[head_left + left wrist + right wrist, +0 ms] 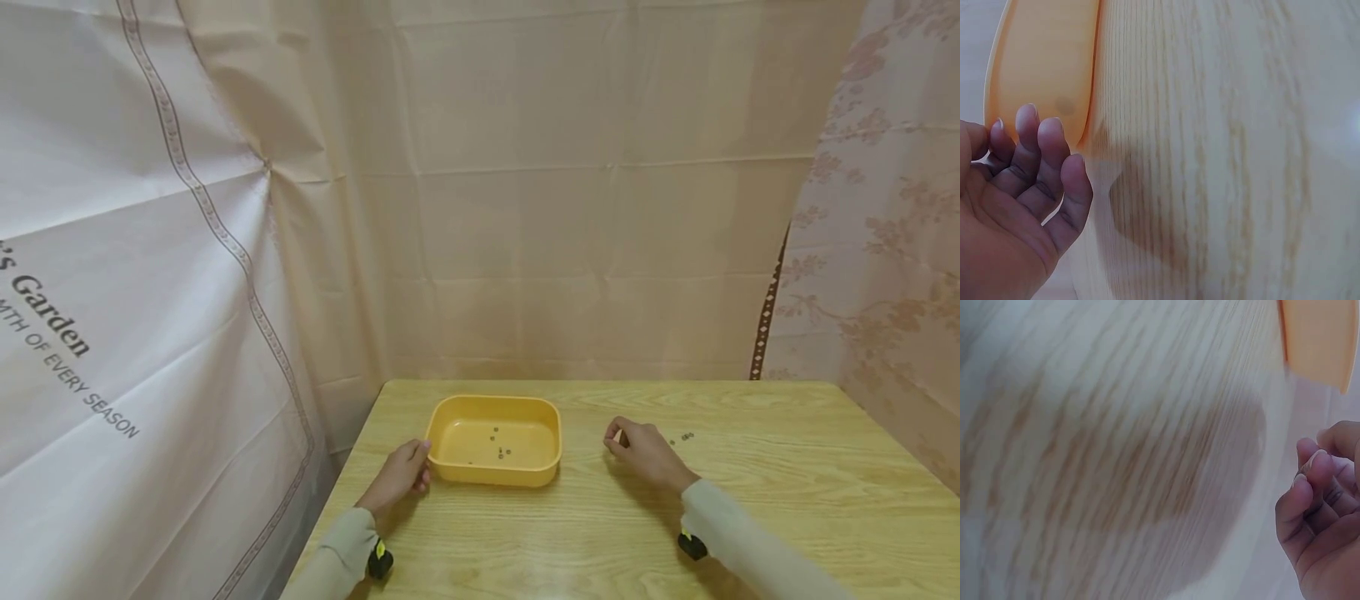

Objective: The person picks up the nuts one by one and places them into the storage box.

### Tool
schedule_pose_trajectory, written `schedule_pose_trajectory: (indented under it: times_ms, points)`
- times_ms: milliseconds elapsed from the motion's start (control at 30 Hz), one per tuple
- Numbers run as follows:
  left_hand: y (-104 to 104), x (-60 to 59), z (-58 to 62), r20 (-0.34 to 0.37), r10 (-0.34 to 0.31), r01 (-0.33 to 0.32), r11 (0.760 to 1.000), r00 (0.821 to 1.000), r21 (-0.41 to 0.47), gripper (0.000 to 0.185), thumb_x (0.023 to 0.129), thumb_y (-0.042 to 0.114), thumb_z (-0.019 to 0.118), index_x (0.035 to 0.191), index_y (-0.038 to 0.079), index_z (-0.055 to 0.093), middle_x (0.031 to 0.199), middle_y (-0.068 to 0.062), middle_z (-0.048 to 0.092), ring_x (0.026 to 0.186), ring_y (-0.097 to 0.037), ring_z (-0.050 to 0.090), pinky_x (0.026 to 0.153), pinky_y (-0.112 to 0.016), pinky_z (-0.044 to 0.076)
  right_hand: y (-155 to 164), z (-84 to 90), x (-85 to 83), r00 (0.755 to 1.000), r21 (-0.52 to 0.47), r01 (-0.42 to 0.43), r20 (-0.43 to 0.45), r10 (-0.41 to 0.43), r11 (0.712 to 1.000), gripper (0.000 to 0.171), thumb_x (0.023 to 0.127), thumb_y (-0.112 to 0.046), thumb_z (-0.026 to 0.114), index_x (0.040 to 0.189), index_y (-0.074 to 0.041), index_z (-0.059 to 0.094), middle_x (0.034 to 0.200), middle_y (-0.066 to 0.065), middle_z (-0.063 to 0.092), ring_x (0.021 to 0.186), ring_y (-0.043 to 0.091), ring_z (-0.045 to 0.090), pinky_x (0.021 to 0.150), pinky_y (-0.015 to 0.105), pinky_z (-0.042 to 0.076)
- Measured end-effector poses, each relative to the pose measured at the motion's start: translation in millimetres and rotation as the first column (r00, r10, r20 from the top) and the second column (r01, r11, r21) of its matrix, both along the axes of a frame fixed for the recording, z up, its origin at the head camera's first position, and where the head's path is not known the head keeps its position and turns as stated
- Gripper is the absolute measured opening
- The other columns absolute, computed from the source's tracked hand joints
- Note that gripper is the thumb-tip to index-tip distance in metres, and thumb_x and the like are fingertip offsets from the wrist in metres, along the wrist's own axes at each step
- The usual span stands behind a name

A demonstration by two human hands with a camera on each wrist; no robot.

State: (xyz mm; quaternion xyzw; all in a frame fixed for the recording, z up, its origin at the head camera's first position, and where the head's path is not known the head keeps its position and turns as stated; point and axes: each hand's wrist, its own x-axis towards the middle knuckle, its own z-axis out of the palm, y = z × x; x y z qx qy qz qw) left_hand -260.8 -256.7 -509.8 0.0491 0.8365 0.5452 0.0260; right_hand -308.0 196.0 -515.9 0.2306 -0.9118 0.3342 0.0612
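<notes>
Tray (450, 417) between hands (beads (501, 451) inside)

Printed words on the white hanging fabric sheet (112, 250)

Cut off at the left edge: "s Garden" in dark serif letters, and below it, smaller capitals, "MTH OF EVERY SEASON". Nothing else legible.

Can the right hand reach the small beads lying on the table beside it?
Probably yes. The right hand rests on the table close to the beads, and nothing lies between them.
</notes>
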Motion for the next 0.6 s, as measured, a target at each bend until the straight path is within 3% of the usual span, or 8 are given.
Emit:
schedule_pose_trajectory:
  times_ms: [233, 600]
  points:
    - [1.1, -0.3, 0.4, -0.002, 0.004, -0.004, 1.000, 1.000, -0.005, 0.038, 0.114, 0.032, 0.042, 0.097, 0.001, 0.054, 0.074, -0.006, 0.057, 0.061, -0.015, 0.053, 0.055, -0.025, 0.049, 11.6, -2.8, -1.3, 0.999, 0.020, 0.035, -0.002, -0.035, 0.999, 0.005, 0.103, -0.014, 0.064, 0.103, -0.009, 0.063, 0.062, -0.006, 0.055, 0.048, 0.006, 0.043, 0.044, 0.024, 0.037]
    - [1.8, 0.2, 1.5, -0.004, 0.010, -0.010, 1.000, 1.000, -0.008, 0.037, 0.114, 0.031, 0.041, 0.097, 0.001, 0.055, 0.074, -0.006, 0.057, 0.061, -0.014, 0.053, 0.056, -0.025, 0.049, 26.4, -7.8, -3.1, 0.994, 0.044, 0.092, 0.056, -0.095, 0.995, 0.009, 0.103, -0.014, 0.062, 0.106, -0.005, 0.062, 0.073, -0.004, 0.063, 0.056, 0.012, 0.053, 0.049, 0.028, 0.044]
